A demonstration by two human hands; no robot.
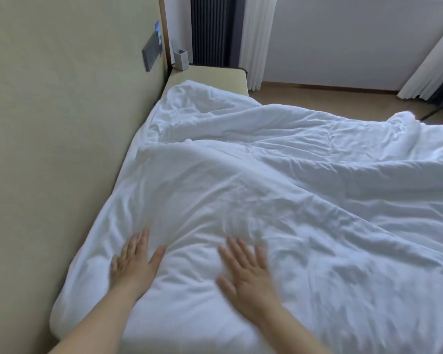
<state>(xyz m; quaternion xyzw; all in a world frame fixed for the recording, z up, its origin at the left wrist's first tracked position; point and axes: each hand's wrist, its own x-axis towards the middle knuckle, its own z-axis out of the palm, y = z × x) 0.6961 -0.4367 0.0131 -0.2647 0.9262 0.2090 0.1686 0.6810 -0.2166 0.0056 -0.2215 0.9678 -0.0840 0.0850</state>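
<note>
A rumpled white duvet [279, 190] covers the bed and fills most of the view. My left hand [133, 261] lies flat on the duvet near its left edge, fingers straight and spread, close to the padded headboard. My right hand [246, 272] presses flat on the duvet a little to the right, fingers straight; it is blurred. Neither hand holds anything. A raised fold of the duvet runs across the bed beyond both hands.
A beige padded headboard [62, 149] rises along the left, carrying a dark switch panel [152, 53]. A beige bedside bench [210, 76] stands at the far end with a small white box [181, 58]. White curtains [256, 39] and wooden floor [330, 98] lie beyond.
</note>
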